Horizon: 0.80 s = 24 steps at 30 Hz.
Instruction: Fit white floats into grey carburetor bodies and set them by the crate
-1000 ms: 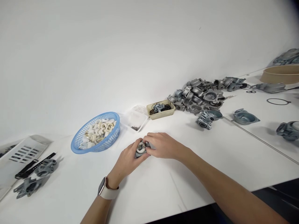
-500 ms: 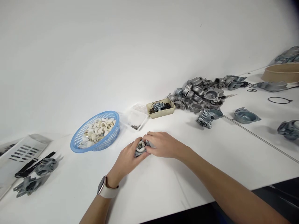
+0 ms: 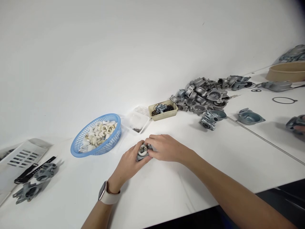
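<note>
At a white table, a metal part is gripped by the left hand and right hand.

The white table bears castings; a basket.

Metal part partly behind fingers

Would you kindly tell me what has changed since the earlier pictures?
The metal part at the right edge has shifted slightly rightward, and what looks like another person's hand now shows at it. The left hand and right hand still hold the metal body with its white ring; the blue basket stayed put.
</note>
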Motion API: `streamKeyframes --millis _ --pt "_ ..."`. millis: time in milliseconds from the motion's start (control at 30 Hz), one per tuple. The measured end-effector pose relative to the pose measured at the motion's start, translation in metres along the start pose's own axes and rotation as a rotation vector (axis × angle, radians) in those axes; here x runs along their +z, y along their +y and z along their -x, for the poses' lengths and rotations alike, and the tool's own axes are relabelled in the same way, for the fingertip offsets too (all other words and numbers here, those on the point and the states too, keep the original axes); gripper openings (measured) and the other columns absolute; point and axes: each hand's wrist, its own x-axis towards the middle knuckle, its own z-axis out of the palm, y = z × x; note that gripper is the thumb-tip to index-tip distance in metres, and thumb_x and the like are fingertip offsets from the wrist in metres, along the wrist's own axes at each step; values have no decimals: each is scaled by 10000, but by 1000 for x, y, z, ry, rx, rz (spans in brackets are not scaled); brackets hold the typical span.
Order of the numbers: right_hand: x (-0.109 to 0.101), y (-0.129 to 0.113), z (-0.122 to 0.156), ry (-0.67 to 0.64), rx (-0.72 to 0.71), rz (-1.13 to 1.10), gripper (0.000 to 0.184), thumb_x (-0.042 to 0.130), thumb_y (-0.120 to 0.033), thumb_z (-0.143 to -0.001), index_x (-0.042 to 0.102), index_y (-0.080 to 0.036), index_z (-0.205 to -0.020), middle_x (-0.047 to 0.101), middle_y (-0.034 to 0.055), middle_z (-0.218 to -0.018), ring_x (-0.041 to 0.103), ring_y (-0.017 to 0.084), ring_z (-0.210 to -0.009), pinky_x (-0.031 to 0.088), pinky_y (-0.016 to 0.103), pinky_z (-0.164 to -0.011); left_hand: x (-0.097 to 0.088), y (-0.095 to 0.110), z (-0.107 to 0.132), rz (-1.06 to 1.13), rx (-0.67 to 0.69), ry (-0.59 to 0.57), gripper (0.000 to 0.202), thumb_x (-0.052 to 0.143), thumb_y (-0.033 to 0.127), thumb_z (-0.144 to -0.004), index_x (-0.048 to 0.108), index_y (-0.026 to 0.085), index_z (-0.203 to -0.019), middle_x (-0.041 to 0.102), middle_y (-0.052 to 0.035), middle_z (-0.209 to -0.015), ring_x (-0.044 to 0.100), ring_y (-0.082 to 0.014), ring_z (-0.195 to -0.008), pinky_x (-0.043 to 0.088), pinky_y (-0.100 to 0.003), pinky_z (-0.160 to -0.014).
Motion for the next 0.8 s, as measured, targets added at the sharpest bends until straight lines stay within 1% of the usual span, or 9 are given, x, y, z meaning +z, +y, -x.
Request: streamKeyframes --millis 167,333,500,667,800 --pt "1 0 0 12 -11 43 61 509 -208 -894 563 -184 -878 610 20 -847 505 134 -669 291 271 -619 0 1 0 -2 7 -10 431 553 527 -931 506 282 -1283 695 -38 -1072 658 -228 -893 503 -324 -751" --pt "2 1 0 31 -32 62 84 495 -209 -898 573 -184 -882 618 27 -849 512 143 -672 300 279 -628 0 2 0 6 1 -12 427 537 535 -943 499 285 -1287 698 -36 -1075 665 -233 -901 498 -318 -734" --pt "2 0 0 10 -13 45 92 505 -215 -905 591 -184 -895 620 27 -853 524 144 -682 314 276 -632 0 -2 -1 9 6 -9 468 541 536 -939 485 285 -1329 694 -54 -1132 668 -249 -954 506 -340 -785" --pt "0 0 -1 14 0 -23 115 518 -237 -914 622 -189 -914 627 25 -869 533 137 -701 310 264 -627 0 -3 -1 2 -2 -17 476 545 540 -938 475 293 -1339 698 -39 -1111 668 -235 -916 505 -328 -766" --pt "0 1 -1 34 -4 -47 126 523 -231 -905 640 -196 -935 631 16 -864 532 133 -710 307 260 -631 0 -2 0 -3 -3 -21 448 546 528 -939 481 291 -1313 699 -31 -1074 659 -224 -876 490 -315 -741"
